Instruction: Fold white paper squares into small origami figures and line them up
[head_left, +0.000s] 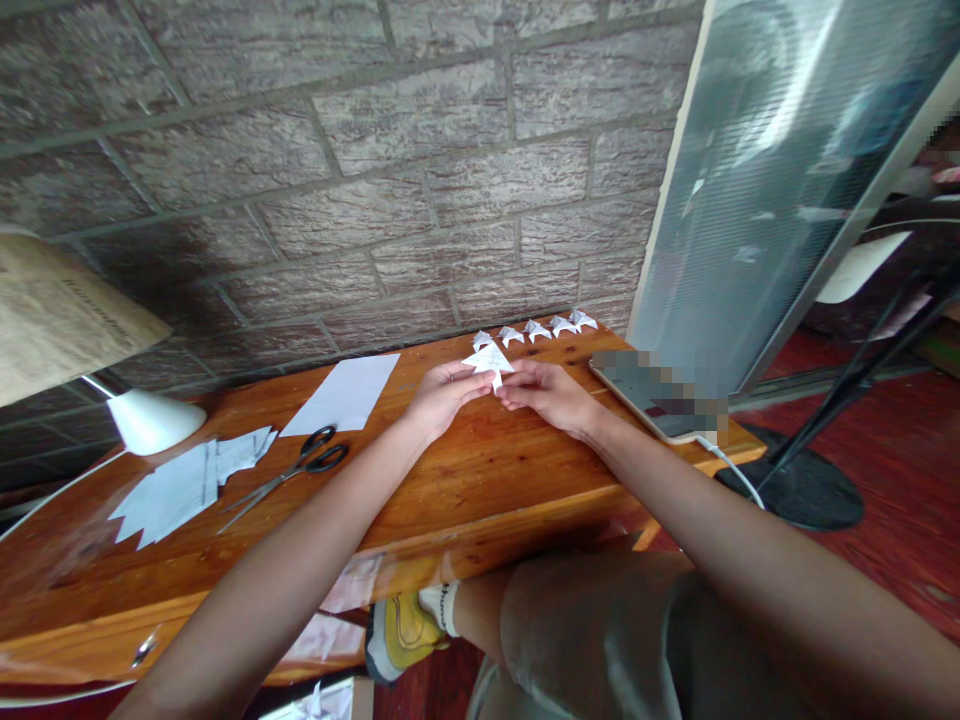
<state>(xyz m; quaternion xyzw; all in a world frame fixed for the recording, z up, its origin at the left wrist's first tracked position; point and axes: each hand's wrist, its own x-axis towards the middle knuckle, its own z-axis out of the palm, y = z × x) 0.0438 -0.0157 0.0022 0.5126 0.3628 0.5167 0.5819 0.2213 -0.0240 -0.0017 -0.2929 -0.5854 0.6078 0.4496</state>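
Folded paper (487, 357) is being pinched by left-hand fingers (475, 383) and right-hand fingers (524, 379), apparently being shaped; careful creasing is likely being required.

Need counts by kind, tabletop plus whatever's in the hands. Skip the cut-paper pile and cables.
Folded paper pieces in the row by the wall: 5
Folded paper piece held in the left hand and right hand: 1
White sheet: 1
Scissors: 1
Lamp: 1
Tablet: 1
Total: 10
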